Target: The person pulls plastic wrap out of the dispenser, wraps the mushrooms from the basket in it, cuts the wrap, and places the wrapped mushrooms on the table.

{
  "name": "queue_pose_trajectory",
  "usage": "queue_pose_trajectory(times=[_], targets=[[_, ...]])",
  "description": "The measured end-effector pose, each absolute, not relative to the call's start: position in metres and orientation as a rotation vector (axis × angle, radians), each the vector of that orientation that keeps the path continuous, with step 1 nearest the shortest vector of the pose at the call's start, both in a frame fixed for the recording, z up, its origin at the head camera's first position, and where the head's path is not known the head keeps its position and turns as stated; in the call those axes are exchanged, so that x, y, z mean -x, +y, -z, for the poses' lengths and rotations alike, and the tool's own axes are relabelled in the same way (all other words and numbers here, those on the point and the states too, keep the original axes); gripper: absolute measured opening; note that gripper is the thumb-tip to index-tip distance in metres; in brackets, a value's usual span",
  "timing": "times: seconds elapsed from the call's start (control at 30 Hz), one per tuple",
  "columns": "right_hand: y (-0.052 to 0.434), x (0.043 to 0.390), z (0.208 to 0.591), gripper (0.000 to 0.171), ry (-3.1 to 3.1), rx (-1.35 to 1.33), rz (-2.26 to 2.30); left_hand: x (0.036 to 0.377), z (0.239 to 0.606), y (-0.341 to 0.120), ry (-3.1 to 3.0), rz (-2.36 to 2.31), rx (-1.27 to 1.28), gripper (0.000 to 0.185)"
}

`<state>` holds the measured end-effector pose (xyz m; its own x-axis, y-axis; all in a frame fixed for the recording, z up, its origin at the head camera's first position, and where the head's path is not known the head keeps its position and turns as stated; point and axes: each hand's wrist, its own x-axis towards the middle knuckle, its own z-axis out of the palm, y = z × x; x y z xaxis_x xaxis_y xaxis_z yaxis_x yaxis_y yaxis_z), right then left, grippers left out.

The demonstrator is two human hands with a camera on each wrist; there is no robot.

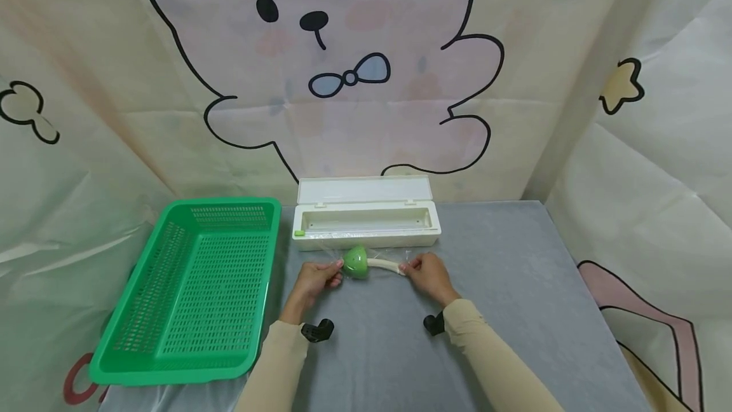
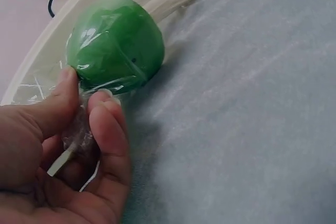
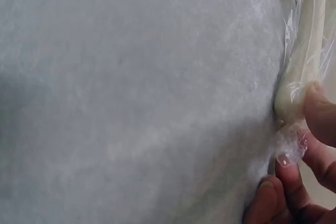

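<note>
While both hands [image 1: 372,275] pinch its film, the wrapped ladle [image 1: 366,264] lies between.

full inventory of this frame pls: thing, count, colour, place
Basket: 1, green, perforated, on the table's left side.
Wrap dispenser box: 1, white, lid open, at the back centre of the table.
Ladle: 1, green bowl with cream handle, lying in front of the box, covered in cling film.
Cling film: 1 sheet, clear, around the ladle, ends bunched.
Table cloth: 1, grey.
Backdrop: 1, cream with cartoon bear.
Left hand: pinches the film at the bowl end.
Right hand: pinches the film at the handle end.
</note>
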<state>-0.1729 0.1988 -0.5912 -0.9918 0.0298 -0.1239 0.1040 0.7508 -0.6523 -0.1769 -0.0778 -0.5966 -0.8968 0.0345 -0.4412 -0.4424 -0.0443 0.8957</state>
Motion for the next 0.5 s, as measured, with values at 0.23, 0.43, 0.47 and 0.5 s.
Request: queue_pose_trajectory(times=[0.23, 0.43, 0.47, 0.5], targets=[[0.201, 0.172, 0.586, 0.022, 2.827, -0.110, 1.084, 0.176, 0.589, -0.080, 1.905, -1.951, 0.475, 0.029], [0.206, 0.173, 0.576, 0.036, 2.858, -0.187, 1.069, 0.173, 0.573, -0.083, 2.236, -1.743, 0.399, 0.041], [0.207, 0.173, 0.574, 0.038, 2.878, -0.212, 1.077, 0.173, 0.570, -0.084, 2.315, -1.709, 0.408, 0.042], [0.208, 0.175, 0.571, 0.039, 2.911, -0.238, 1.087, 0.172, 0.567, -0.084, 2.396, -1.686, 0.435, 0.042]])
